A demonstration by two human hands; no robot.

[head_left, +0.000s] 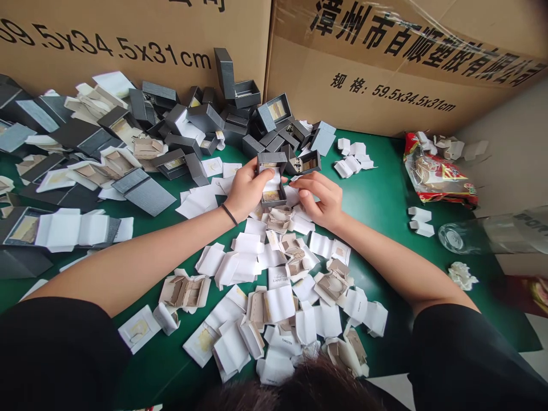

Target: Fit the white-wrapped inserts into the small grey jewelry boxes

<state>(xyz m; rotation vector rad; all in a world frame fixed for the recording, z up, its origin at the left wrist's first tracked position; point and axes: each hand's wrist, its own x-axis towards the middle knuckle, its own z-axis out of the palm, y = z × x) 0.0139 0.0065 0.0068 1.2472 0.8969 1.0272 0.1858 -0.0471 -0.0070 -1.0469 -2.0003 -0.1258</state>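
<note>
Green tabletop (385,194), big brown cartons (128,28) w/ printed text behind. Far L: dark box (23,260) w/ white folded card (72,228) spilling out, then a jumbled pile of dark boxes (205,117), many open, some w/ card in or on them; prob. a fair no. left to deal with. Mid: L hand (248,191) grips an open dark box (274,197), thumb pressed inside against a white strip (273,185), so that one looks half done. Below, centre's strewn w/ loose white inserts (278,305); going by these, plenty look separated already. R hand (322,198) just beside the held box, fingers bent, thumb apart from index; can't tell if it's pinching a white bit. Further R: small white pcs (353,157), red snack packet (443,177), clear bottle (466,234), all apart from both hands.
</note>
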